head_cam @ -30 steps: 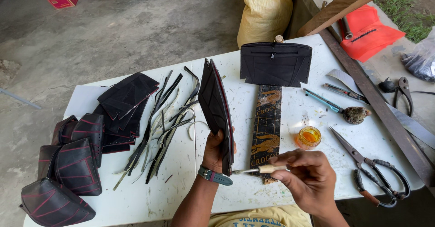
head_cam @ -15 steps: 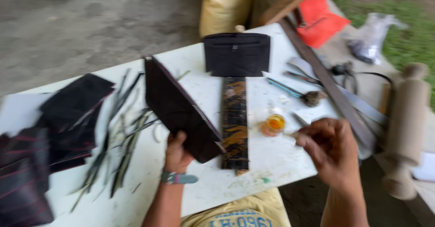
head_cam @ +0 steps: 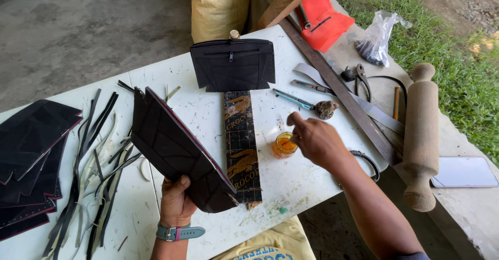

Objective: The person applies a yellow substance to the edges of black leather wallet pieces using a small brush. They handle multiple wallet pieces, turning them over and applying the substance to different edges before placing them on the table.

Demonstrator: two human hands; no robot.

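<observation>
Dipping brush into glue cup (head_cam: 285,145), right hand (head_cam: 317,141) moved off panel; left hand (head_cam: 175,200) kept gripping black panel (head_cam: 176,151).

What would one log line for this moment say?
left hand: holds black panel tilted | right hand: dips brush into orange glue cup | table: black pouch, dark strips
</observation>
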